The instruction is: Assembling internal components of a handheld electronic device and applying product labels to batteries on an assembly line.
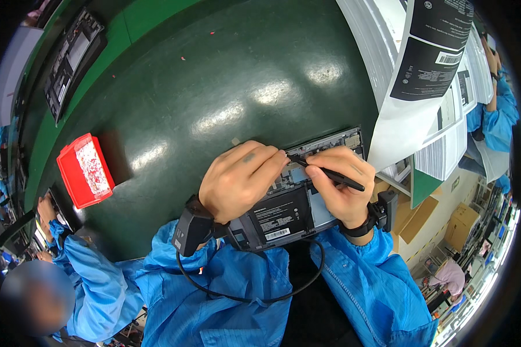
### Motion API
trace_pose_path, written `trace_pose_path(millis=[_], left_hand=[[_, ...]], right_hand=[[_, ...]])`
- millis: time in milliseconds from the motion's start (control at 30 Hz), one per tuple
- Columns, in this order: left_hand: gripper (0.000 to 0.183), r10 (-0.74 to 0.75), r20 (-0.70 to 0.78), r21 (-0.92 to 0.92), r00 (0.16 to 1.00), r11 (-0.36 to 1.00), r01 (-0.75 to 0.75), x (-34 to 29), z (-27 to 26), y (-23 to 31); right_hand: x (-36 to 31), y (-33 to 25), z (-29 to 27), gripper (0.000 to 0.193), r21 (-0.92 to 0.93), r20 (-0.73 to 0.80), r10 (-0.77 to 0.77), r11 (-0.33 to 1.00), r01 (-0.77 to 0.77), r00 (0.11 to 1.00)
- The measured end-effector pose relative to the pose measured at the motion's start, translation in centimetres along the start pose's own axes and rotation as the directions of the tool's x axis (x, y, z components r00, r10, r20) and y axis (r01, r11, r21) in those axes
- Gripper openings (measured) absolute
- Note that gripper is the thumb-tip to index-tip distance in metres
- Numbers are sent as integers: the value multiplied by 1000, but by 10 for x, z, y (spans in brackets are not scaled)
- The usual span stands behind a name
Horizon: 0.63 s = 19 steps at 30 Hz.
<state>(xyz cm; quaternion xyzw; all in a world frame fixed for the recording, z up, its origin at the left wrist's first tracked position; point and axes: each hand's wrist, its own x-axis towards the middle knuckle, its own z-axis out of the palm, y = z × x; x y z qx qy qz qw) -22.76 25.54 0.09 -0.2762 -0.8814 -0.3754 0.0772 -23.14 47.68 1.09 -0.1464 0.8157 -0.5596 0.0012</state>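
Note:
An opened laptop base (319, 207) lies at the near edge of the green bench, its circuit board and black battery (278, 215) exposed. My right hand (342, 184) is closed around a slim black pen-shaped tool (344, 178), whose tip points left over the board's far part. Beside that tip, my left hand (237, 178) has its thumb and fingers pinched together above the board. Whatever sits in that pinch is too small to make out. Both hands cover part of the board.
A red tray (68, 172) with small white pieces stands on the bench at left. Thick stacks of printed sheets (414, 118) rise at right, one curling over the bench. Another laptop base (69, 63) rests at the far left. A co-worker's blue sleeve (92, 260) is close at lower left.

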Motion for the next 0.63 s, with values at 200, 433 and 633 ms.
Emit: trace_pose_path(millis=[200, 433, 633], left_hand=[[24, 5, 14, -9, 1000, 1000, -5, 3, 0, -2], [22, -20, -13, -11, 1000, 1000, 20, 4, -5, 2], [21, -18, -5, -11, 1000, 1000, 18, 5, -9, 1]], right_hand=[[3, 3, 0, 17, 10, 15, -14, 1000, 14, 1000], [3, 2, 0, 15, 84, 32, 78, 993, -80, 996], [2, 7, 0, 14, 98, -19, 77, 992, -75, 997]])
